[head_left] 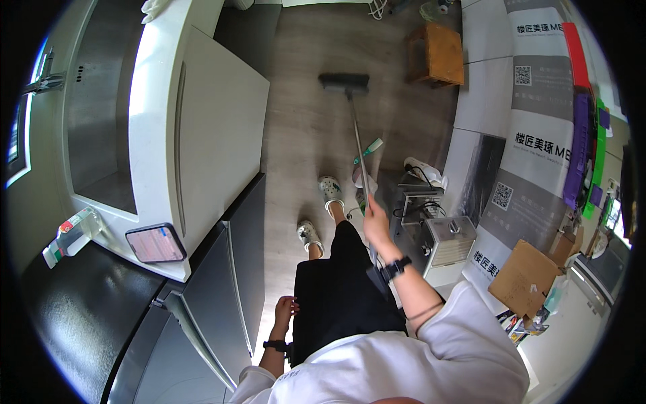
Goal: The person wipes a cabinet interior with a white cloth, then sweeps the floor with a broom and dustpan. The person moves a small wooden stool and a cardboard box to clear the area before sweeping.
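Note:
My right hand [376, 222] is closed around the metal handle of a broom [356, 121], whose dark, slightly blurred head lies on the wood-look floor [298, 121] ahead of my feet. At my left side, my left hand [286, 308] hangs by the black shorts with its fingers loosely bent, holding nothing that shows. Beside the broom handle lies a green and white brush [373, 148]. The handle's upper end is partly hidden by my right forearm.
A wooden stool [439, 54] stands at the upper right. Toward the right are a metal appliance [450, 241] with cords and a cardboard box [525, 276]. On the left are a sink counter [151, 126], a smartphone [156, 243], a clear bottle [75, 232] and a dark refrigerator [202, 303].

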The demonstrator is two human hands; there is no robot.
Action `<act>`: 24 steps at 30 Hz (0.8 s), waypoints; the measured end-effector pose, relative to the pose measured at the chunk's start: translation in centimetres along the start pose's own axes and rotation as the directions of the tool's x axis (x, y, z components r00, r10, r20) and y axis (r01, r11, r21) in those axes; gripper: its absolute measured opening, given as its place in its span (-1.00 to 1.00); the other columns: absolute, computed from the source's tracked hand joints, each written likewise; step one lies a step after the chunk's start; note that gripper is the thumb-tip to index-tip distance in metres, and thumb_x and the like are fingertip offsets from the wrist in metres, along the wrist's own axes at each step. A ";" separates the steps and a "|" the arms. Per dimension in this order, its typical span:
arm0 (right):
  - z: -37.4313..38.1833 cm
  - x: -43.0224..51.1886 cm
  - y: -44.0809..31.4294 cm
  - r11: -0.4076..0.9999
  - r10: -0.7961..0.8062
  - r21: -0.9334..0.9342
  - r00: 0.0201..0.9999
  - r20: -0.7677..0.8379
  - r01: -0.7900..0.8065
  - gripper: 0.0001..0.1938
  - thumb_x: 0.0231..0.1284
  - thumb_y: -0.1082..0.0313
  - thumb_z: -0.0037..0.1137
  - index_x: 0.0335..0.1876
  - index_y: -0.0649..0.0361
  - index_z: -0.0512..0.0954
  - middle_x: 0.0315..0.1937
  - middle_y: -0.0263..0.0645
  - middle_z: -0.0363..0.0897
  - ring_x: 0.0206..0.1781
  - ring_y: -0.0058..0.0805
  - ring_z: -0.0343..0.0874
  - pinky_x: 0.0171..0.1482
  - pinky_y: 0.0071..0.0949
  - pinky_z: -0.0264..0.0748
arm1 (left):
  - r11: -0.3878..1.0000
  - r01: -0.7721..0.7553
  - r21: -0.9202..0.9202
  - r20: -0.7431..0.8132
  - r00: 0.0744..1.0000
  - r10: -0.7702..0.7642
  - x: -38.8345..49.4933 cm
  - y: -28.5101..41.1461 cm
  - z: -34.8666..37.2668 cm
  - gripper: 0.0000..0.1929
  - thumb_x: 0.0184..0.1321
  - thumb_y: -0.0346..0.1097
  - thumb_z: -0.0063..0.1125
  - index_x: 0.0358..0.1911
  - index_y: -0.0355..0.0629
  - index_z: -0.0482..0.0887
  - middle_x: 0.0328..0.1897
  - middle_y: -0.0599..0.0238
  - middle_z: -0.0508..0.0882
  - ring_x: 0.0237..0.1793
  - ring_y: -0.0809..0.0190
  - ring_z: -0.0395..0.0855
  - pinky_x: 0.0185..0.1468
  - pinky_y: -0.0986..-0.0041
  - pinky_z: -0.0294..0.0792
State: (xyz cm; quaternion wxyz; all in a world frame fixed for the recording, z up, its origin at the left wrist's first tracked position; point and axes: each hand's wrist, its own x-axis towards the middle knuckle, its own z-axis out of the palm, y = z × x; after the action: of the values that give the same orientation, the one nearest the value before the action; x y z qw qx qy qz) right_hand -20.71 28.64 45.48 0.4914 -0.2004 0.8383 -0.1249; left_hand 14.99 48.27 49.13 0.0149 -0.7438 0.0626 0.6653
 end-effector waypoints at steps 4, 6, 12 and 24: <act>-2.1 -6.8 1.8 0.995 -0.051 0.084 0.999 -0.016 0.052 -0.56 0.37 0.35 -0.12 0.36 0.02 0.34 -0.11 0.14 0.58 -0.07 -0.09 0.62 -0.01 -0.36 0.47 | 0.998 -0.057 0.018 -0.003 0.998 0.057 0.1 1.4 -0.3 -0.80 0.35 -0.20 -0.09 -0.12 -0.08 0.56 -0.39 0.29 0.63 -0.42 0.31 0.63 -0.33 0.48 0.45; -2.9 -6.8 1.2 0.997 -0.061 0.052 0.998 -0.031 0.063 -0.56 0.36 0.38 -0.11 0.36 0.04 0.34 -0.26 0.10 0.59 -0.24 -0.20 0.62 -0.13 -0.39 0.47 | 0.997 -0.079 0.014 -0.018 0.997 0.080 0.0 1.7 -0.5 -0.80 0.35 -0.21 -0.09 -0.13 -0.08 0.56 -0.39 0.30 0.62 -0.42 0.31 0.63 -0.34 0.49 0.44; -2.0 7.7 -5.0 0.965 -0.236 0.057 0.940 -0.248 0.257 -0.58 0.34 0.33 -0.12 0.31 0.08 0.38 -0.09 0.15 0.57 -0.02 0.04 0.58 -0.02 -0.19 0.50 | 0.999 -0.038 0.010 -0.026 0.999 0.038 -0.5 0.3 -0.7 -0.81 0.36 -0.21 -0.09 -0.13 -0.07 0.57 -0.39 0.31 0.62 -0.41 0.32 0.63 -0.34 0.51 0.44; 6.8 4.0 -0.2 0.992 -0.092 0.069 0.985 -0.148 0.103 -0.49 0.30 0.42 -0.22 0.40 0.12 0.26 -0.12 0.16 0.54 -0.03 0.07 0.54 -0.01 -0.18 0.46 | 1.000 0.007 -0.024 -0.049 0.999 -0.008 -0.6 -3.4 -1.7 -0.82 0.35 -0.22 -0.10 -0.15 -0.07 0.57 -0.43 0.33 0.63 -0.46 0.38 0.60 -0.38 0.55 0.42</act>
State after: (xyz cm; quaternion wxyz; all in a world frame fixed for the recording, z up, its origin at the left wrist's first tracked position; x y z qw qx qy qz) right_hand -16.43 26.52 39.13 0.4299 -0.2127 0.8556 -0.1947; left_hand 16.99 51.51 49.66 0.0068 -0.7601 0.0523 0.6476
